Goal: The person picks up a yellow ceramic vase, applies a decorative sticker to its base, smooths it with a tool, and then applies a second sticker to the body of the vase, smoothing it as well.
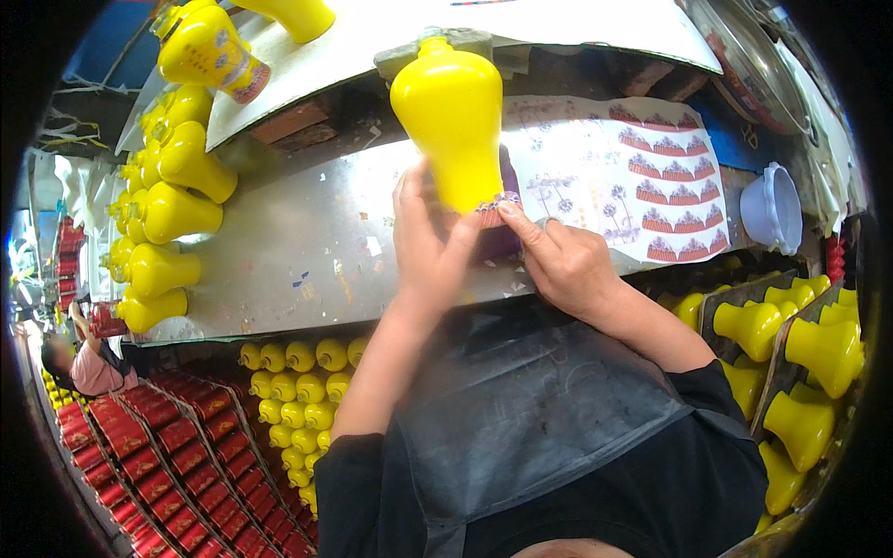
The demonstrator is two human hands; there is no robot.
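Note:
A glossy yellow bottle (449, 107), vase-shaped with a narrow neck, lies tilted with its neck away from me, resting by a grey block (398, 61). My left hand (423, 242) is wrapped round its lower left side, the thumb near the base. At the base sits a small red and purple patterned decal strip (490, 213). My right hand (563, 260) is closed, its index fingertip pressing on the strip's right end; the other fingers are curled under. Beneath the bottle's base shows a dark purple pad (502, 242), partly hidden by my hands.
A decal sheet (595, 139) with rows of patterned strips lies right on the metal table (288, 232). A pale blue bucket (772, 209) stands beyond it. Yellow bottles (172, 211) line the left edge; a decorated one (209, 51) lies upper left. Racks of yellow bottles (749, 325) flank me. A person (98, 372) works far left.

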